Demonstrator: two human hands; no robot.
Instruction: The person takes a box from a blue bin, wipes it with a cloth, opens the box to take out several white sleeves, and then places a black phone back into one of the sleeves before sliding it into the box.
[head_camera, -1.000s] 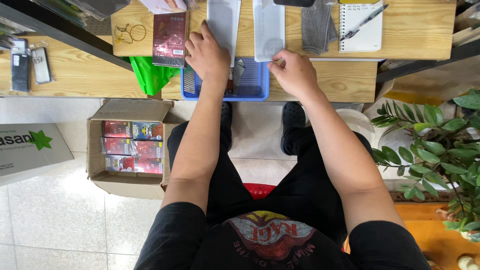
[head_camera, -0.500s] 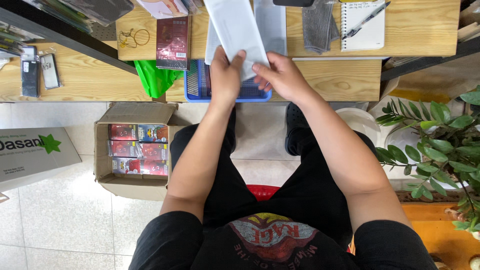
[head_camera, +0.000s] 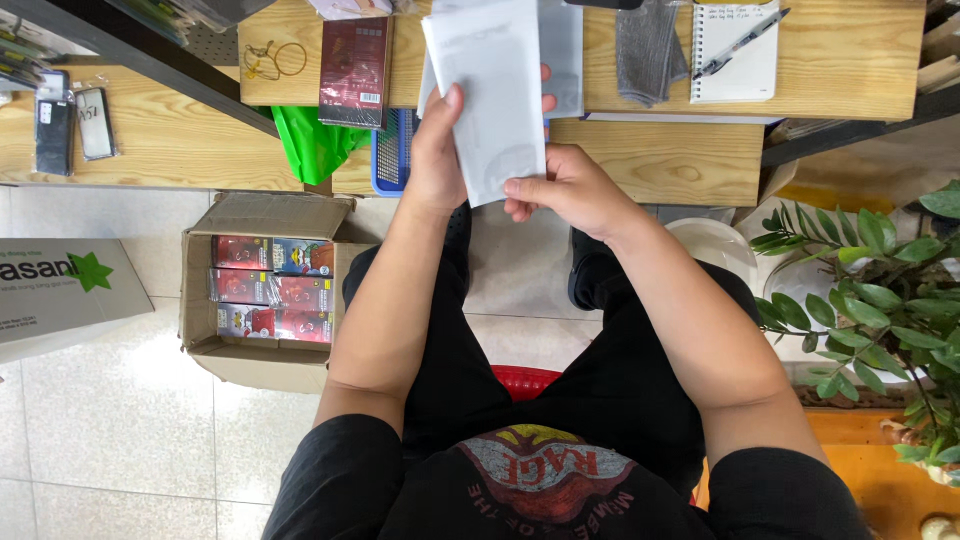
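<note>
Both my hands hold one flat white packet (head_camera: 492, 95) in front of me, above my knees. My left hand (head_camera: 437, 150) grips its left edge, thumb on the front and fingers behind. At the packet's lower right corner my right hand (head_camera: 565, 190) pinches it. Behind the packet a blue mesh basket (head_camera: 390, 155) sits on the lower wooden shelf (head_camera: 660, 160), mostly hidden. A dark red flat box (head_camera: 354, 70) lies on the upper wooden desk (head_camera: 850, 60) to the left of the packet.
On the desk lie a grey cloth (head_camera: 648, 48), a spiral notebook (head_camera: 738, 55) with a pen, and glasses (head_camera: 272, 60). An open cardboard box (head_camera: 262, 290) of red packets stands on the tiled floor at left. A leafy plant (head_camera: 880, 300) stands at right. Phone cases (head_camera: 72, 125) lie far left.
My hands rose from the blue basket with the white packet and drew it toward me. The right hand shifted to its lower corner.
</note>
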